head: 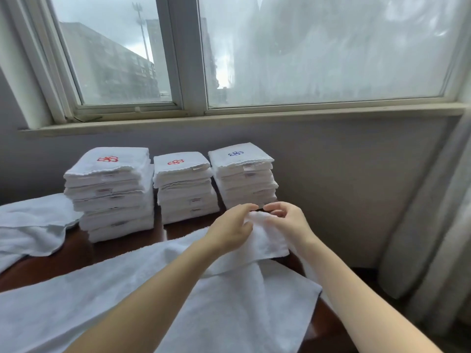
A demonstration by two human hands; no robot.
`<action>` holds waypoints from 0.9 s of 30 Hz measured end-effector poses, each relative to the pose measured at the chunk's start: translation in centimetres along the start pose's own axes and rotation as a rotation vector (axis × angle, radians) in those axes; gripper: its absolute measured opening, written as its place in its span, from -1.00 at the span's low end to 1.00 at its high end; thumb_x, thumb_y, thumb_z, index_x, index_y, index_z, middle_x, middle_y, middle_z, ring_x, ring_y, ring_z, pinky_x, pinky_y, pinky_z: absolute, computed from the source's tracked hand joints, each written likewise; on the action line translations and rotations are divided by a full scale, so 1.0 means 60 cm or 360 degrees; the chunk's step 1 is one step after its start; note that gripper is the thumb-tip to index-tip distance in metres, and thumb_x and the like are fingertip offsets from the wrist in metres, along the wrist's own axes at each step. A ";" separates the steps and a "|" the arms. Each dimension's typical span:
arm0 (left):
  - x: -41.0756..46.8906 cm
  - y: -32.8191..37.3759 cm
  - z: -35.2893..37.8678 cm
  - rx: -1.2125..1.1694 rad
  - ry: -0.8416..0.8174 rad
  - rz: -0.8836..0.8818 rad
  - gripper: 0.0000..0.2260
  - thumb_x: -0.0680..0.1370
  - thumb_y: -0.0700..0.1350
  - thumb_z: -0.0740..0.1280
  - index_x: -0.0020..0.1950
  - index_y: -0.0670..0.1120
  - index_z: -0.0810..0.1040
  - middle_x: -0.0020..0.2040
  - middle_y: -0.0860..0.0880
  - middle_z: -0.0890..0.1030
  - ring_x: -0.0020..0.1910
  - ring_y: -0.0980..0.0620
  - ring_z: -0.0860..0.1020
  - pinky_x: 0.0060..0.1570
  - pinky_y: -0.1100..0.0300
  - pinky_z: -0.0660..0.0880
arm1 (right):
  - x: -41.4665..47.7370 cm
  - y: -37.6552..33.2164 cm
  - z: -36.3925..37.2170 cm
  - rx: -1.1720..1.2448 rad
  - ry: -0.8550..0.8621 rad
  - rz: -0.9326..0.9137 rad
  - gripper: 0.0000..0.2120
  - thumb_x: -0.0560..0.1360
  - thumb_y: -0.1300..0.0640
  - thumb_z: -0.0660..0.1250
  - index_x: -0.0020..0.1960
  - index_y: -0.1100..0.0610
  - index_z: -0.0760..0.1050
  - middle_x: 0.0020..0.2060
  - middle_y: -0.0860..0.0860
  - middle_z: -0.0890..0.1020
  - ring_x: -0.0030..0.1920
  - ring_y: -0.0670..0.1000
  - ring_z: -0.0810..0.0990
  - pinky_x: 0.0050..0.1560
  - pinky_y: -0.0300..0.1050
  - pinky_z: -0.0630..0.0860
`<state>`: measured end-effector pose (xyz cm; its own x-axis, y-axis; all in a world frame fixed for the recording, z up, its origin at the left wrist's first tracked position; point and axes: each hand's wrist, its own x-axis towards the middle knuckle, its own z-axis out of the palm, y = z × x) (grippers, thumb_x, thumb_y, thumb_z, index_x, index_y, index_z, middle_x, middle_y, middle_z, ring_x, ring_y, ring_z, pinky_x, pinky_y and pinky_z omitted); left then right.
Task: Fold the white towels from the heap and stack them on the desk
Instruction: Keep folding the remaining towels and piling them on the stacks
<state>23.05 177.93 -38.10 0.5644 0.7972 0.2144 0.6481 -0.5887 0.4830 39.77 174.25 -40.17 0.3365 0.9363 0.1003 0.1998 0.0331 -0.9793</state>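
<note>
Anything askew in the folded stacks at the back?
Left stack is staggered: lower towels sit shifted right of the upper ones, so it leans. Middle stack and right stack look fairly square. Right stack's top emblem is blue; the other two are red.

Ahead of me: wide white-framed sliding window (pixel 190 59), two panes. Left pane (pixel 84 34) is clear; through it I see a grey multi-storey building (pixel 109 67), a tall thin light mast (pixel 143 34) and overcast sky. Right pane (pixel 331 47) is hazed white, and the view through it is blurred. Pale beige sill ledge (pixel 229 121) runs beneath both panes. Below it is a plain grey painted wall (pixel 344 179). At my right hangs pale grey curtain fabric (pixel 433 225). Dark reddish-brown polished wooden desk (pixel 122 250) sits under the window. Daylight is flat and soft.
</note>
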 end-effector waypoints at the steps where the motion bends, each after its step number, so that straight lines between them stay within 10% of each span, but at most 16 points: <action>1: 0.005 0.001 -0.003 -0.0002 -0.0015 0.0031 -0.56 0.54 -0.20 0.23 0.41 0.06 0.44 0.35 0.06 0.51 0.36 0.04 0.41 0.38 0.04 0.29 | -0.003 -0.008 -0.001 0.0121 0.0003 -0.0046 -0.64 0.22 0.07 0.55 0.00 0.06 0.64 -0.24 -0.06 0.62 -0.24 -0.13 0.59 -0.19 -0.27 0.51; 11: 0.005 0.012 -0.056 -0.0939 0.0621 0.0042 -0.85 0.48 -0.09 0.27 -0.28 0.01 0.56 -0.40 0.21 0.54 -0.38 0.24 0.46 -0.34 0.32 0.41 | -0.028 -0.057 -0.001 0.0341 -0.0624 -0.0151 -0.72 0.35 0.13 0.29 0.02 0.05 0.63 -0.22 -0.04 0.68 -0.27 -0.07 0.55 -0.30 -0.23 0.42; 16: -0.001 0.024 -0.084 -0.1094 0.0818 0.0085 -0.77 0.55 -0.25 0.25 -0.29 -0.05 0.48 -0.45 0.22 0.46 -0.44 0.27 0.37 -0.42 0.41 0.32 | -0.049 -0.066 0.028 0.0277 -0.0654 -0.0341 -0.88 0.38 0.13 0.34 -0.32 -0.04 0.57 -0.41 -0.10 0.47 -0.39 -0.12 0.36 -0.37 -0.21 0.24; 27: 0.004 0.053 -0.068 -0.1189 0.0888 0.0107 -0.89 0.44 -0.05 0.23 -0.27 -0.02 0.49 -0.41 0.20 0.49 -0.40 0.24 0.40 -0.36 0.33 0.35 | -0.082 -0.081 -0.022 -0.0366 -0.0867 -0.0231 -0.70 0.41 0.14 0.28 0.04 0.34 0.49 -0.18 0.03 0.53 -0.16 -0.03 0.50 -0.19 -0.18 0.40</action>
<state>23.19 176.79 -33.05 0.1360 0.8275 0.5448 0.0171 -0.5518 0.8338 38.38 169.02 -35.68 -0.2164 0.9741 0.0663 0.4224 0.1546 -0.8931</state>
